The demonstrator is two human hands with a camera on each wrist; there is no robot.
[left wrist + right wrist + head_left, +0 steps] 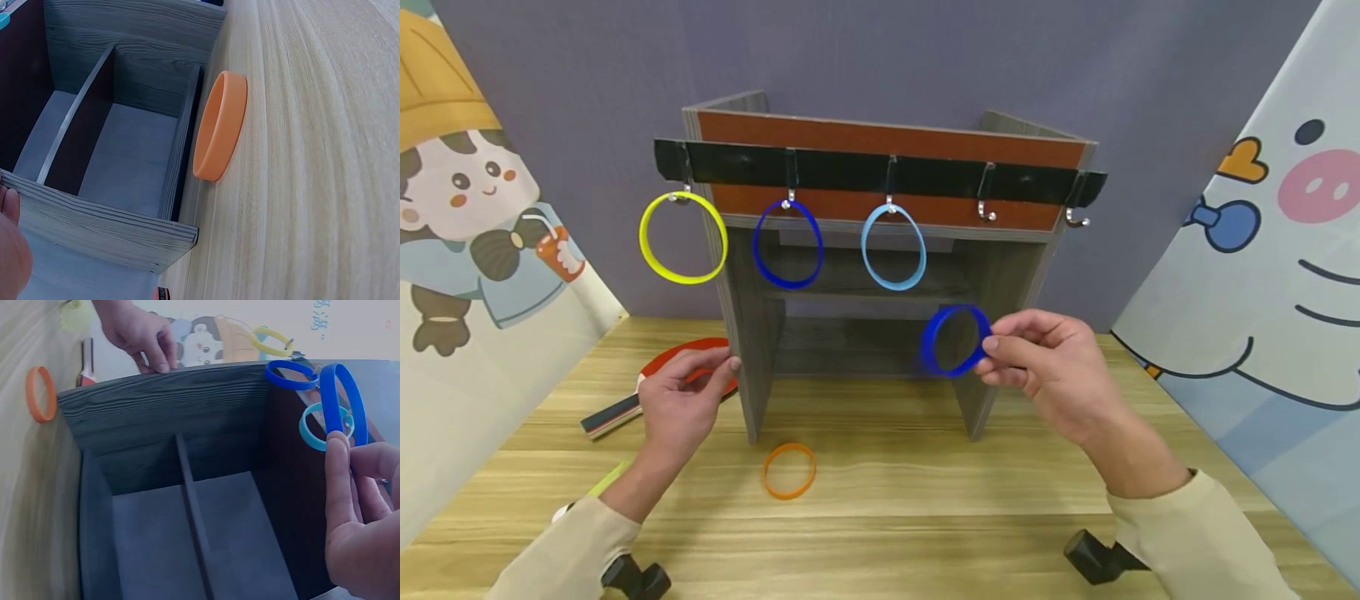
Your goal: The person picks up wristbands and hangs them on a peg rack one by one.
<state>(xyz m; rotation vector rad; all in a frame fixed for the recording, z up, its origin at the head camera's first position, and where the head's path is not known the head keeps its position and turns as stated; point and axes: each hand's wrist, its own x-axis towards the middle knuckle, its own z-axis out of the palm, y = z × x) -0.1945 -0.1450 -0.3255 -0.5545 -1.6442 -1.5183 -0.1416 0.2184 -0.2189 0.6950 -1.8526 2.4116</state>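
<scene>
My right hand (1060, 367) pinches a dark blue silicone wristband (931, 346) between thumb and fingers, in front of the shelf's right side. My left hand (681, 396) holds the front edge of the left side panel (747, 333) of a small grey wooden shelf, though its grip is partly hidden. Across the shelf top runs a black strip (850, 171) with several metal hooks. A yellow wristband (646, 242), another dark blue wristband (763, 262) and a light blue wristband (868, 260) hang from the left three; the two right hooks (987, 213) are bare.
An orange wristband (228, 128) lies on the wooden table in front of the shelf. Behind the left hand rests a red table tennis paddle (613, 417). A yellow-green item (608, 478) is partly hidden by the left forearm. Cartoon-printed panels flank the table.
</scene>
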